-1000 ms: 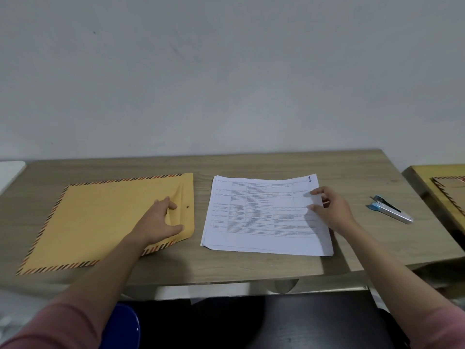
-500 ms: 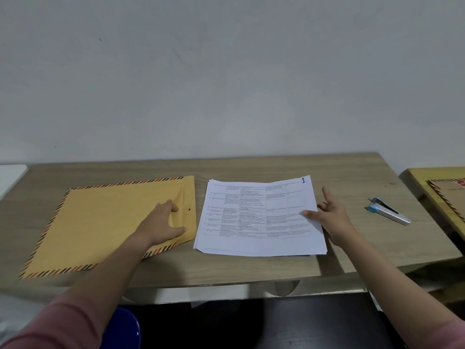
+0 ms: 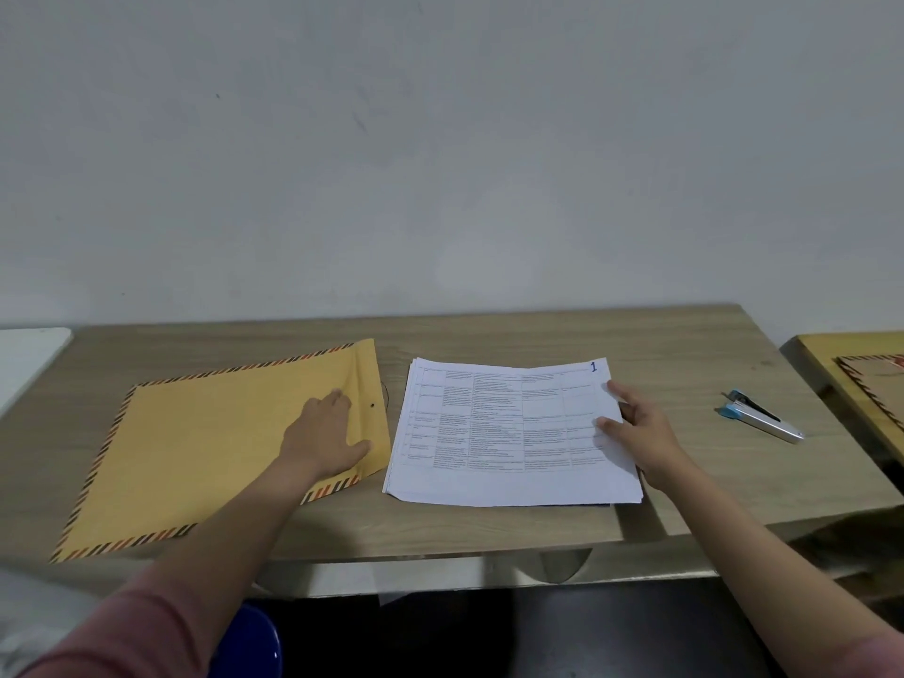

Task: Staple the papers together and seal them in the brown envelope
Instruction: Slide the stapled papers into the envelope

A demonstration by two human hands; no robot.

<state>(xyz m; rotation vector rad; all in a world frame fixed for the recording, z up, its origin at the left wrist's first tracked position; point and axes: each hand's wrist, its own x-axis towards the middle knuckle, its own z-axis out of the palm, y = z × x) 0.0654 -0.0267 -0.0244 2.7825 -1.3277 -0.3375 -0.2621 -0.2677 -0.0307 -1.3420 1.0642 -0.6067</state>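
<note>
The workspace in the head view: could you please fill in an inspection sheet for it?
Surface: wooden table, against a plain wall.
Job's things: brown envelope flat at left; paper stack beside it, unstapled as far as visible; stapler lying at right, untouched.
Clutter: nothing seen.
Hands: left hand flat on the envelope's flap end; right hand on the stack's right edge.
Cables: nothing seen.
Surroundings: second table with another envelope at right; blue stool below.

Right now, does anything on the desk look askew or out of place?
Only small things: the paper stack is unevenly squared, its sheet edges fanned along the left side, and the brown envelope lies rotated against the desk edge. Nothing looks spilled or damaged.
</note>
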